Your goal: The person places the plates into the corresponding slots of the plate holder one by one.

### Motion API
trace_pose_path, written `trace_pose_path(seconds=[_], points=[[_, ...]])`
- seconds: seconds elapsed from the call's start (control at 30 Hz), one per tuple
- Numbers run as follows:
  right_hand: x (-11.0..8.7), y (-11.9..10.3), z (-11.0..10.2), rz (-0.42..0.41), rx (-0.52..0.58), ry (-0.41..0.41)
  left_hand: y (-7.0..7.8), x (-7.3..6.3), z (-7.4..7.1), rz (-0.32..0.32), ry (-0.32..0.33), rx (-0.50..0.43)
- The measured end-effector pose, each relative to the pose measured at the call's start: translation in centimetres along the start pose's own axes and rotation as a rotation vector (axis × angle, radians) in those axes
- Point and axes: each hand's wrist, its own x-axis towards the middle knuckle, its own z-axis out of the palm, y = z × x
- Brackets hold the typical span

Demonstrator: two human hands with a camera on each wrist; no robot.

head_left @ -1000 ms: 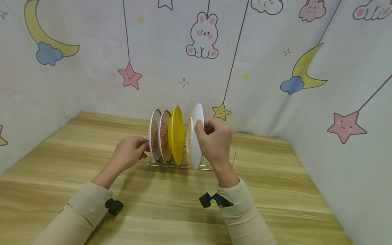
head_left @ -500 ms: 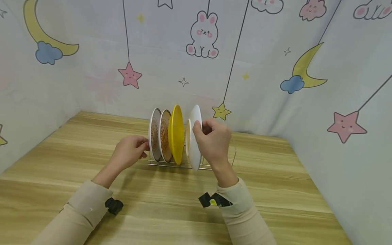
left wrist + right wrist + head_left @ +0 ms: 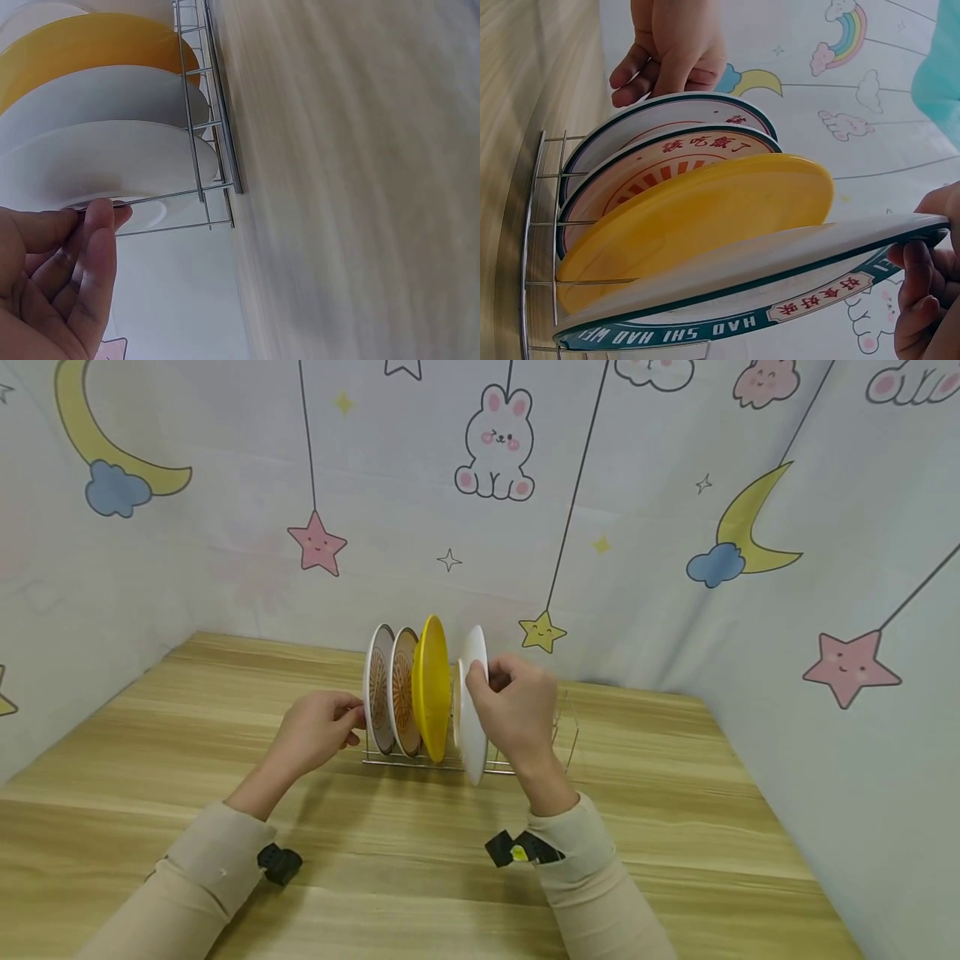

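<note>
My right hand (image 3: 517, 706) pinches the edge of a white plate (image 3: 474, 735), thumb on its outer face and fingers behind. In the right wrist view the plate's green rim band (image 3: 746, 324) carries lettering, and its lower edge overlaps the rack wires. A wire dish rack (image 3: 412, 766) holds a yellow plate (image 3: 432, 693) and two white plates with orange patterns, the inner plate (image 3: 406, 693) and the outer plate (image 3: 380, 693), all upright. At the rack's left end, my left hand (image 3: 318, 735) pinches its end wire (image 3: 161, 199) between thumb and fingers.
The rack stands on a wood-grain table (image 3: 420, 877), near a pale cloth backdrop (image 3: 405, 468) printed with stars, moons and a rabbit. Rack wires (image 3: 573, 735) extend to the right, past the right hand. Dark wrist devices sit at both cuffs.
My right hand has shifted slightly left and down with the white plate, bringing it closer to the yellow one. The left hand stays at the rack's end.
</note>
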Motion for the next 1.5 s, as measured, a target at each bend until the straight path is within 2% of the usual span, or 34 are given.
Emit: trace_pose_path(seconds=[1.5], points=[[-0.25,-0.15,0.12,-0.009,-0.096,-0.054,0.06,0.04,0.15,-0.017,-0.015,-0.007]])
